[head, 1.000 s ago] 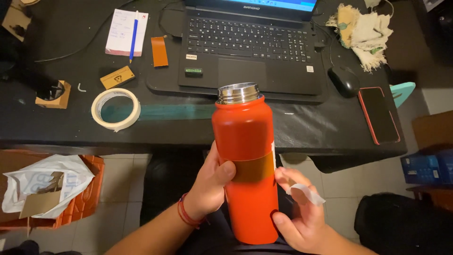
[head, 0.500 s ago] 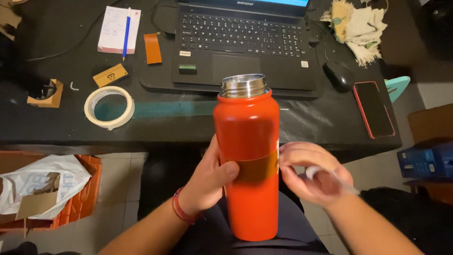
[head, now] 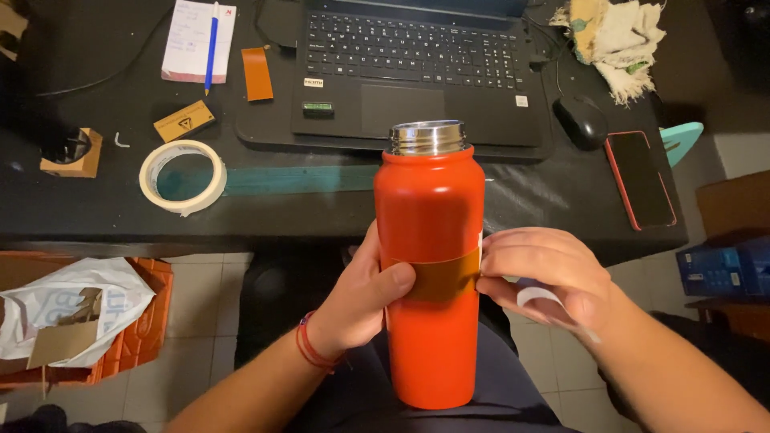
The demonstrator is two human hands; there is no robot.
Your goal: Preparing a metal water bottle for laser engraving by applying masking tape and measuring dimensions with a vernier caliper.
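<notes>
- The tall orange metal bottle with a bare steel screw neck [head: 431, 265] stands upright on the person's lap, in front of the black desk's [head: 321, 204] near edge; its cap is off and no cap shows in view.
- It is a rigid, hard-walled flask, probably double-walled steel, so it should not give under a squeeze. How heavy it is depends on its contents, which cannot be seen.
- The painted body looks smooth and faintly glossy, so it may be slippery; the straight mid-section, where the hands now are, seems the surest place to grip, while the narrower shoulder and threaded neck offer less to hold.
- A brownish-orange adhesive strip [head: 443, 277] runs as a band round the middle of the bottle, darker than the paint and lying flat on the side facing the camera.
- The left hand [head: 362, 301] is wrapped round the bottle's left side, fingers curled behind, thumb pressed onto the strip's left end.
- The right hand [head: 545, 277] has its fingers bent and close together, fingertips touching the strip's right end at the bottle's edge; a thin white curl of backing paper [head: 549, 301] sits against its palm side, but whether it is pinched or merely stuck there cannot be told.
- Behind, on the desk, are an open black laptop [head: 417, 72] and a roll of cream masking tape [head: 183, 176].
</notes>
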